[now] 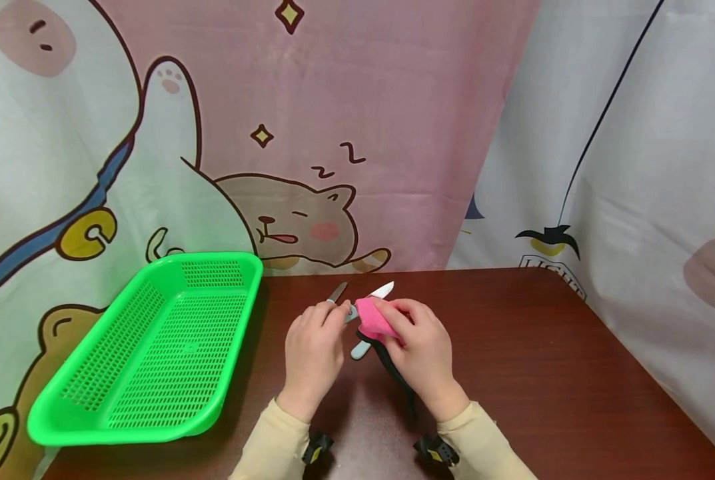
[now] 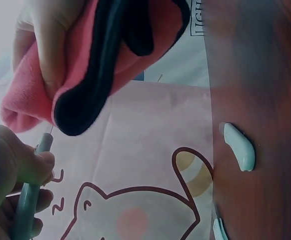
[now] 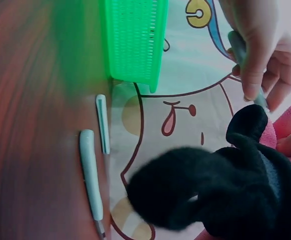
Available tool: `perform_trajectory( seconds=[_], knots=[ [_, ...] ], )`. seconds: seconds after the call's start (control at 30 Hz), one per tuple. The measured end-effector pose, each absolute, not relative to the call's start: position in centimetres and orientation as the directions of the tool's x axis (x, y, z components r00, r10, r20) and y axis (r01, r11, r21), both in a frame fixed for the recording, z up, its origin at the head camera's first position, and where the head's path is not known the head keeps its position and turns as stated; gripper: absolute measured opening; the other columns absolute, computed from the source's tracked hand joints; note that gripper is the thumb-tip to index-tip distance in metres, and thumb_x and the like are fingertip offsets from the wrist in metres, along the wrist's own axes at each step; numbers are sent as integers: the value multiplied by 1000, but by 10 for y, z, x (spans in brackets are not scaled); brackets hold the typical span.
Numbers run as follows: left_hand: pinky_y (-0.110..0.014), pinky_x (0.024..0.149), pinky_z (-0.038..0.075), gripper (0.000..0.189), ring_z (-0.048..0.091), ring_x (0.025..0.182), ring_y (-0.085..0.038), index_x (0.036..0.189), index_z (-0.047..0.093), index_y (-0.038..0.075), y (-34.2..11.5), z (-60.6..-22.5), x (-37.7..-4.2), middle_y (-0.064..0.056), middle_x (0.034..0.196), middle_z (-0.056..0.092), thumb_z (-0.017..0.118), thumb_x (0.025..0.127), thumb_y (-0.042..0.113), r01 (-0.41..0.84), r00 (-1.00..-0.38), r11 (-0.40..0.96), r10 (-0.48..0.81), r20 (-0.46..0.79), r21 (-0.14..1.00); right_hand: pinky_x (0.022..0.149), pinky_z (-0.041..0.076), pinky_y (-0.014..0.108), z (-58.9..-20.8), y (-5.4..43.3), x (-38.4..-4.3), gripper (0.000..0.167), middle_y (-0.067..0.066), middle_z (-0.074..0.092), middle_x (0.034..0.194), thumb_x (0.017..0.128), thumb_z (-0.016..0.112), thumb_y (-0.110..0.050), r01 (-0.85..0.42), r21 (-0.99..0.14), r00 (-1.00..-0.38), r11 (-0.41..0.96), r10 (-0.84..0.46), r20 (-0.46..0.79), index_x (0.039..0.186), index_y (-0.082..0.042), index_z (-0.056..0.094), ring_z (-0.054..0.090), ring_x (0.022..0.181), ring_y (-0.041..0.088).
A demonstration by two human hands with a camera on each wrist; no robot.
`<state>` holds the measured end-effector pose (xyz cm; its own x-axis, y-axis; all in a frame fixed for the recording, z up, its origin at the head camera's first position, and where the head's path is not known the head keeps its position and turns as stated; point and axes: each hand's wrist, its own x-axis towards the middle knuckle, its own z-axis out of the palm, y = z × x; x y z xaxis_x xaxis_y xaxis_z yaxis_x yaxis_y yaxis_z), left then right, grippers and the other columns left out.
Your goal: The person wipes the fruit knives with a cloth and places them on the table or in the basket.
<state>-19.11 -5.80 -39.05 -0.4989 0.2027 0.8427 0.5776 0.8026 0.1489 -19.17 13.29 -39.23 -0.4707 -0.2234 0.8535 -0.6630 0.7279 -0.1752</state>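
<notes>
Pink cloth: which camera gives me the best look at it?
The left wrist view: the cloth looms large there, pink folds and black trim plain, though cropped at the top. The head view shows it small, partly covered by the right hand. The right wrist view shows mostly black, pink only in patches.

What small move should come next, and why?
Perhaps draw the pink cloth gently away from the held grey handle: the right hand pinches the cloth by that handle's end, hiding what lies beyond, while the left hand grips the handle.
</notes>
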Motion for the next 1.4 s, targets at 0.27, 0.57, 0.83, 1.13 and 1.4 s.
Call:
perform_trajectory(
  seconds=[0.27,0.57,0.83,1.13,1.4],
  knots=[
    [-35,57,50,27,59,70,-23,103,71,8,-56,-391,-190,-7,85,63,81,78,2,567,-508,808,191,840,159,75,55,44,-400,132,-195,48,11,66,101,76,84,-15,-645,-166,-491,746,-238,838,122,-19,71,63,90,29],
    [-34,59,50,21,59,72,-22,101,72,10,-55,-390,-189,-5,85,62,78,82,4,568,-528,807,205,824,163,74,55,45,-404,134,-199,48,12,66,100,73,86,-15,-632,-143,-483,762,-242,842,119,-18,72,64,89,30],
    [-33,60,50,23,59,74,-22,103,72,10,-55,-391,-189,-5,89,65,78,82,3,565,-539,809,212,815,163,73,56,45,-402,141,-202,51,12,66,100,71,89,-16,-599,-159,-506,785,-217,835,119,-18,73,63,88,30],
    [-33,59,49,27,57,73,-21,103,72,10,-55,-392,-189,-5,90,65,81,79,2,569,-540,805,209,816,170,70,56,45,-401,150,-207,55,12,65,100,70,90,-13,-554,-205,-537,807,-157,829,122,-19,72,62,88,30],
    [-33,57,48,26,57,71,-22,101,72,9,-54,-392,-190,-4,88,64,80,79,0,579,-518,800,210,829,159,68,55,46,-398,162,-211,54,13,65,100,72,87,-8,-530,-235,-545,815,-114,831,123,-20,71,61,88,31]
  ],
)
